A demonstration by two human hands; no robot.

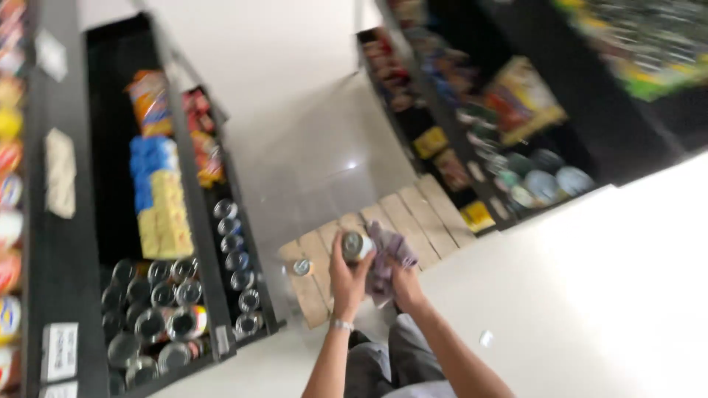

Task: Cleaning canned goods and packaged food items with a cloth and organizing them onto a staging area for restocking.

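Here the left hand [346, 276] grips a can [356, 246], the right hand [404, 284] a cloth [387, 254], over a wooden pallet [413, 221].

My left hand [348, 284] grips a can [356, 246], my right hand [404, 286] a purple cloth [389, 258] against it. Another can [302, 267] sits on the wooden pallet [413, 221] below

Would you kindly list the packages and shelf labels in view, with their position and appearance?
Can: in left hand, round, silvery top.
Cloth: in right hand, purple.
Yellow and blue packs: left shelf, stacked.
Cans: lower left shelf, shiny tops.
Shelf label: left edge, white rectangle.
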